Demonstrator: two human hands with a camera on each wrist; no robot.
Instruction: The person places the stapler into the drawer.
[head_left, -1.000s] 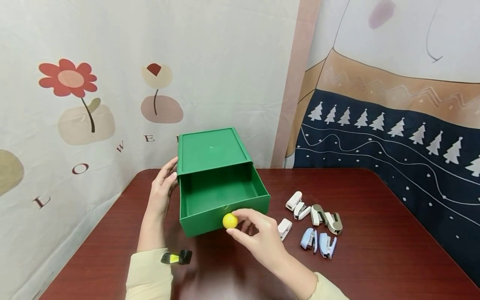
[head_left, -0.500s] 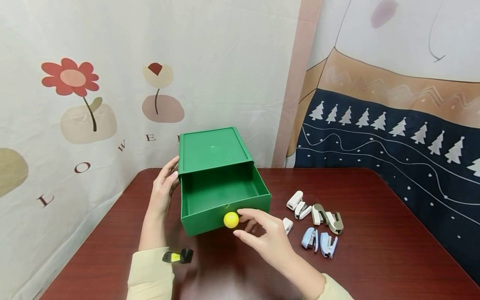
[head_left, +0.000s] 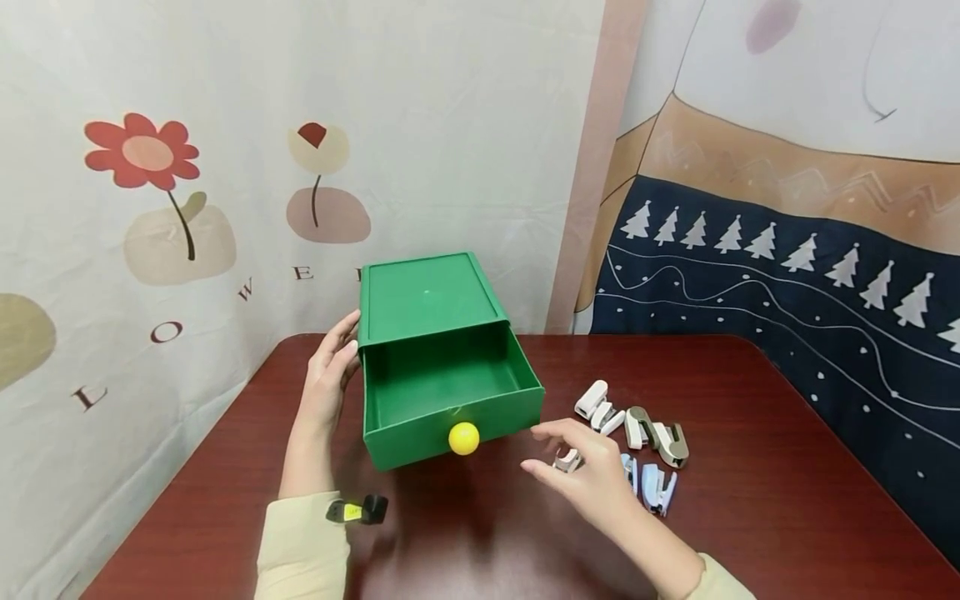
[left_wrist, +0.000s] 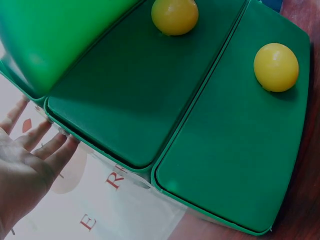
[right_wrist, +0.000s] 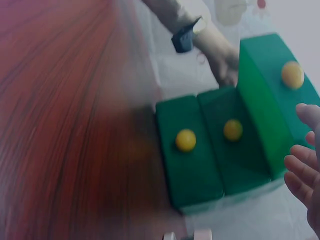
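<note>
A green drawer cabinet [head_left: 431,296] stands on the table, its top drawer [head_left: 442,383] pulled out with nothing visible inside. On that drawer's front sits a round yellow knob [head_left: 463,438]. My left hand [head_left: 330,367] rests against the cabinet's left side, fingers fairly straight. To the right of the drawer front, apart from the knob, is my right hand [head_left: 588,471], thumb and fingers spread with nothing between them. Two lower drawers, closed, show in the left wrist view: the middle one has a yellow knob [left_wrist: 175,16], the bottom one another yellow knob [left_wrist: 276,67].
Several small staplers lie to the right of the cabinet, among them a white stapler [head_left: 591,398], a grey-and-white stapler [head_left: 670,444] and a light blue stapler [head_left: 657,490]. My right hand partly covers some. Printed cloth [head_left: 480,150] hangs behind the dark red table [head_left: 750,517].
My right hand let go of the top drawer's yellow knob and moved off to the right. The drawer stays out, and my left hand keeps its place on the cabinet's side.
</note>
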